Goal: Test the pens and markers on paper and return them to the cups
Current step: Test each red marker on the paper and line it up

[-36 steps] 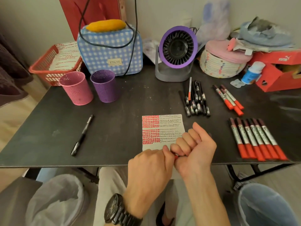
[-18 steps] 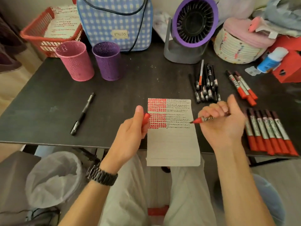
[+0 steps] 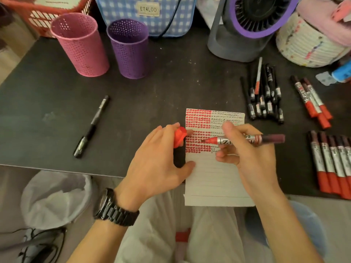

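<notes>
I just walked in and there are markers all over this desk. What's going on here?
A person is testing a red marker. The right hand holds it uncapped, with its tip over the red swatches on the paper. The left hand pinches the red cap, thumb at the paper's left edge. No pens stick out of the pink cup or the purple cup. More capped markers lie in rows on the right.

Uncapped red marker (image 3: 226,140), tip over marked lined paper (image 3: 214,179), red cap (image 3: 180,137) just left; pink cup (image 3: 80,44), purple cup (image 3: 129,48) upright behind.
</notes>
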`<state>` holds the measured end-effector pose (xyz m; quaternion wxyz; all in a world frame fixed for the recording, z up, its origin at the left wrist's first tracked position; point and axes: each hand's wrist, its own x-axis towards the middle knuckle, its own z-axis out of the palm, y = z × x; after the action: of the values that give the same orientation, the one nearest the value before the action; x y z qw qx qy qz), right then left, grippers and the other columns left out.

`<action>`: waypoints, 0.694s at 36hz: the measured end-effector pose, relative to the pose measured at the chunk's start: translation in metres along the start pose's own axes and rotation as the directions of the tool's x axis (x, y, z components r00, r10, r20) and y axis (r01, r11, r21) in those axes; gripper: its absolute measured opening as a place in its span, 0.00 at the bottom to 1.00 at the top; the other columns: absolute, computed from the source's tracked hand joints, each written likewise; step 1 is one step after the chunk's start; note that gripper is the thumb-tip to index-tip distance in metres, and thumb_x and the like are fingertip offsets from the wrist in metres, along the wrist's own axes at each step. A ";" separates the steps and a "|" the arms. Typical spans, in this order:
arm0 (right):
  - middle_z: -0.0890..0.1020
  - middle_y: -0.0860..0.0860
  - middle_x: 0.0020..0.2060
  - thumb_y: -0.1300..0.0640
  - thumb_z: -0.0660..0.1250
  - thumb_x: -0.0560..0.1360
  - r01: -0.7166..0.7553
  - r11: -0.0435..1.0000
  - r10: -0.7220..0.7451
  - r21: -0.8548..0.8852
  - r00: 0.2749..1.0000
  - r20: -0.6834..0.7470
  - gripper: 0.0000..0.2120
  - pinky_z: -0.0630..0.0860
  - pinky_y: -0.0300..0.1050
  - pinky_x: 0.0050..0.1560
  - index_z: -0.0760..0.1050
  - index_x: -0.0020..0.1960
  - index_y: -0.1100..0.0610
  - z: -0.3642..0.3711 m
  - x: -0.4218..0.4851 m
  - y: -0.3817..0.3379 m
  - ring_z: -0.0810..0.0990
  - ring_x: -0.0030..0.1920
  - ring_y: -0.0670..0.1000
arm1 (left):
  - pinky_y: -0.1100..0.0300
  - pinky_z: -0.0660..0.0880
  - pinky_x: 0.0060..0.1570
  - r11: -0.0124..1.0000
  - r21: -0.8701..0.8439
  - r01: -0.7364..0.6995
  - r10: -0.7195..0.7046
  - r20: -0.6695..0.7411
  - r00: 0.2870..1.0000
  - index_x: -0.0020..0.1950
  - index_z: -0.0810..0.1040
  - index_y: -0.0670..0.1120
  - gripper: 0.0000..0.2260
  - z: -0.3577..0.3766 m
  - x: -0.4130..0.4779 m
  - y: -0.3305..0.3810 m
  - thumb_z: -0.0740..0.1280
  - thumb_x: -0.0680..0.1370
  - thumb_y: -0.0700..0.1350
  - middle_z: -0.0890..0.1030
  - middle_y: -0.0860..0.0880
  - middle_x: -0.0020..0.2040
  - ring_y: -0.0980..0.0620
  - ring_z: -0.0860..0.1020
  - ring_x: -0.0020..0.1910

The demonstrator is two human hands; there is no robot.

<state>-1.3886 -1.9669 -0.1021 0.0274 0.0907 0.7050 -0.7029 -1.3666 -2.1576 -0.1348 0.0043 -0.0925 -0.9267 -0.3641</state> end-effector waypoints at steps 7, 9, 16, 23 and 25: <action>0.86 0.53 0.36 0.37 0.68 0.76 0.064 0.995 -0.065 -0.075 0.998 -0.011 0.16 0.80 0.42 0.30 0.85 0.45 0.49 0.007 0.005 0.008 0.85 0.29 0.53 | 0.47 0.66 0.73 1.000 0.000 0.023 -0.023 -0.010 1.000 0.50 0.53 0.63 0.26 -0.001 -0.001 0.002 0.71 0.69 0.60 0.76 0.56 0.69 0.54 0.70 0.72; 0.86 0.52 0.37 0.42 0.72 0.76 0.108 0.988 -0.108 -0.114 0.994 0.005 0.11 0.81 0.42 0.30 0.84 0.45 0.50 0.006 0.006 0.010 0.85 0.30 0.53 | 0.47 0.66 0.73 1.000 0.004 0.027 -0.027 -0.015 1.000 0.50 0.53 0.62 0.25 -0.001 -0.002 0.002 0.71 0.69 0.60 0.76 0.57 0.69 0.55 0.70 0.72; 0.80 0.49 0.25 0.60 0.74 0.76 0.232 0.928 -0.260 -0.291 0.964 -0.060 0.15 0.76 0.35 0.32 0.77 0.32 0.57 0.009 0.007 0.030 0.79 0.26 0.48 | 0.47 0.68 0.72 0.999 0.014 0.028 -0.028 -0.032 0.999 0.52 0.53 0.64 0.27 0.001 -0.002 0.001 0.72 0.69 0.61 0.77 0.57 0.68 0.55 0.71 0.70; 0.78 0.54 0.23 0.59 0.72 0.73 0.187 0.929 -0.235 -0.320 0.965 -0.118 0.14 0.76 0.50 0.30 0.74 0.31 0.61 0.008 0.008 0.032 0.77 0.25 0.54 | 0.45 0.69 0.70 1.000 -0.001 0.029 -0.029 -0.056 0.998 0.52 0.52 0.68 0.28 0.001 -0.001 0.002 0.72 0.68 0.60 0.77 0.58 0.67 0.56 0.71 0.71; 0.77 0.54 0.23 0.58 0.71 0.72 0.188 0.924 -0.239 -0.332 0.964 -0.118 0.14 0.75 0.51 0.30 0.74 0.30 0.60 0.009 0.009 0.032 0.76 0.25 0.55 | 0.45 0.70 0.70 0.999 0.000 0.035 -0.035 -0.050 0.998 0.52 0.52 0.68 0.28 0.002 -0.001 0.001 0.72 0.68 0.60 0.77 0.59 0.68 0.55 0.71 0.71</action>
<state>-1.3925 -1.9749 -0.1351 -0.0905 0.0623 0.8146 -0.5696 -1.3656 -2.1555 -0.1351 0.0210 -0.0670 -0.9280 -0.3658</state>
